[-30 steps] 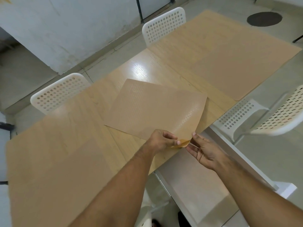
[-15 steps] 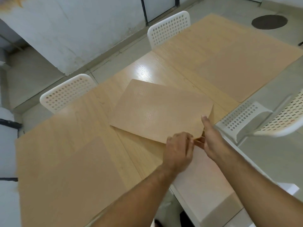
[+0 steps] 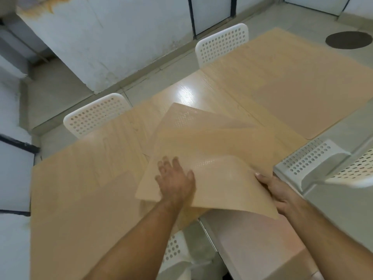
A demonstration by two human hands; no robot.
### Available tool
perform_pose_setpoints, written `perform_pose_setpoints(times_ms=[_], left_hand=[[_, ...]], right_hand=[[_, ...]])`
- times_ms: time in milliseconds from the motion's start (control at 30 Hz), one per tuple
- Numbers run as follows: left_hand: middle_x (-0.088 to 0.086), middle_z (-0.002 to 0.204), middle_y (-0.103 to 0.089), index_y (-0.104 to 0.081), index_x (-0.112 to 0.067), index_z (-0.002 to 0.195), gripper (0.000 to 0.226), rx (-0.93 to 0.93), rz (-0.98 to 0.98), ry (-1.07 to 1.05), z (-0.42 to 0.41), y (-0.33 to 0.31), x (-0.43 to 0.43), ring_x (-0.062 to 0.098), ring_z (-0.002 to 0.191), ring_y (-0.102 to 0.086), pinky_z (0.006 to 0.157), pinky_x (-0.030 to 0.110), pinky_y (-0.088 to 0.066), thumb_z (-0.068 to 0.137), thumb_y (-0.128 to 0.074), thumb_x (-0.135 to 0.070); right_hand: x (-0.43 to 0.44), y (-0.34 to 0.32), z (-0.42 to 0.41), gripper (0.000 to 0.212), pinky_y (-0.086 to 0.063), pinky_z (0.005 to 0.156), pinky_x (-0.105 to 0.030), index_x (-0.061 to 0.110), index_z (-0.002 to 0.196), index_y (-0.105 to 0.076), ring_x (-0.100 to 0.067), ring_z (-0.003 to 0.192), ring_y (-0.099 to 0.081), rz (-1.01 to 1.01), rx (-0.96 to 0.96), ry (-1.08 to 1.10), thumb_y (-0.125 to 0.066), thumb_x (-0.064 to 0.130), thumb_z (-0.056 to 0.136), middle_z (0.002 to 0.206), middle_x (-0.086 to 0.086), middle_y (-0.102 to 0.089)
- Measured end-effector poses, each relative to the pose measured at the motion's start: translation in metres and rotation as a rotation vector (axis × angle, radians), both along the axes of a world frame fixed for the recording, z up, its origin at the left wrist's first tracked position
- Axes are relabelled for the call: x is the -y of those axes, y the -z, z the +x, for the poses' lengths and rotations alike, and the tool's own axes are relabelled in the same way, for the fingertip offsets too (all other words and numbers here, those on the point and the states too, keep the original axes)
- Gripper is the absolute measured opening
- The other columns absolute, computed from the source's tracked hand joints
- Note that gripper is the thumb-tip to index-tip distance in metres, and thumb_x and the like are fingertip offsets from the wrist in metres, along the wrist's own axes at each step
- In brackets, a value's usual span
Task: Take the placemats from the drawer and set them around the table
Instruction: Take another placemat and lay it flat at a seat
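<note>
The right hand (image 3: 276, 190) grips the near right edge of the top mat (image 3: 222, 178), which bends upward at the near edge of the table (image 3: 189, 91). The left hand (image 3: 175, 178), blurred, lies on this mat with fingers spread and seems to press it. A second mat (image 3: 191, 120) lies under it.

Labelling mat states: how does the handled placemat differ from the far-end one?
Handled placemat is bowed, one edge lifted; far placemat lies flat. Handled one sits skewed, a corner past the table edge; far one lines up with it. Right hand has a grip on the handled one; the far one is untouched. Both tan.
</note>
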State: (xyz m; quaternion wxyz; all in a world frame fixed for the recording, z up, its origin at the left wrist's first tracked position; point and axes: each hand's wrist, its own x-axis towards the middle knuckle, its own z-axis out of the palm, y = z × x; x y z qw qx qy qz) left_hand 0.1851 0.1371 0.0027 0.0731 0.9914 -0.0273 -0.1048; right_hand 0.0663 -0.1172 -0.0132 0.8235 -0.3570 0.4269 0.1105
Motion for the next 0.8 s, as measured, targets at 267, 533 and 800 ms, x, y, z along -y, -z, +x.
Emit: perform_pose_setpoints(times_ms=[267,533,800], left_hand=[[0.021,0.139,-0.055,-0.048,-0.003,0.141,0.073,-0.160,-0.520,-0.809,0.038,0.005,-0.112,0.039,0.125,-0.054,0.097,0.038,-0.045,0.089,-0.064,-0.052],[0.007,0.113,-0.072,-0.069,-0.011,0.122,0.030,-0.101,-0.820,-0.741,0.008,-0.011,-0.195,0.023,0.096,-0.068,0.088,0.035,-0.054,0.093,-0.066,-0.019],[0.009,0.117,-0.067,-0.067,-0.003,0.123,0.034,0.188,-0.709,-0.908,-0.060,-0.059,-0.366,0.026,0.103,-0.062,0.091,0.032,-0.048,0.092,-0.069,-0.016]], right_hand=[[-0.006,0.003,0.007,0.037,-0.062,0.068,-0.039,0.008,0.122,-0.071,-0.028,0.084,-0.074,0.072,0.099,-0.102,-0.063,0.017,0.087,0.107,-0.020,-0.072],[-0.049,-0.014,0.035,0.031,-0.062,0.064,-0.039,0.004,0.120,-0.067,-0.029,0.075,-0.073,-0.056,0.094,-0.241,-0.061,0.018,0.093,0.098,-0.020,-0.074],[-0.210,-0.048,0.052,0.025,-0.058,0.057,-0.030,0.005,0.119,-0.068,-0.022,0.065,-0.070,-0.344,0.216,-0.636,-0.053,0.016,0.102,0.090,-0.014,-0.074]])
